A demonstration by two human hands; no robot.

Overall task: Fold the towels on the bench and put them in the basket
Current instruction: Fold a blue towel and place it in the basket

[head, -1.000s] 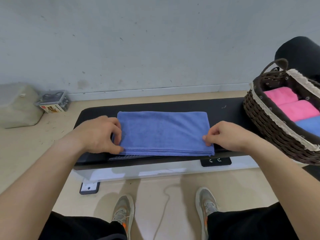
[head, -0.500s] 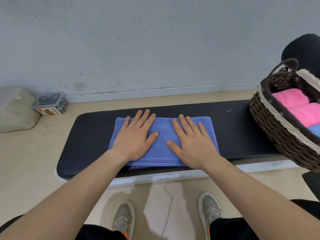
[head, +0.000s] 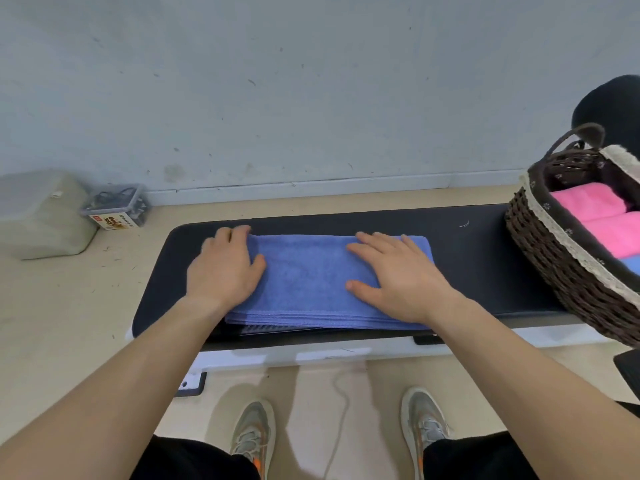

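A blue towel, folded into a long flat strip, lies on the black padded bench. My left hand rests over the towel's left end; its fingertips curl at the far left corner, and I cannot tell if they grip it. My right hand lies flat on the right half, fingers straight and spread. At the right end of the bench stands a dark wicker basket with lace trim, holding folded pink towels and a bit of blue one.
A cloudy plastic tub and a small clear box sit on the floor by the wall at left. My shoes are under the bench's near edge, a cord between them. Bare black bench shows between towel and basket.
My hands first held the towel's two ends, then pressed flat at its middle. Now they have slid apart, the left out to the left end, the right toward the right.
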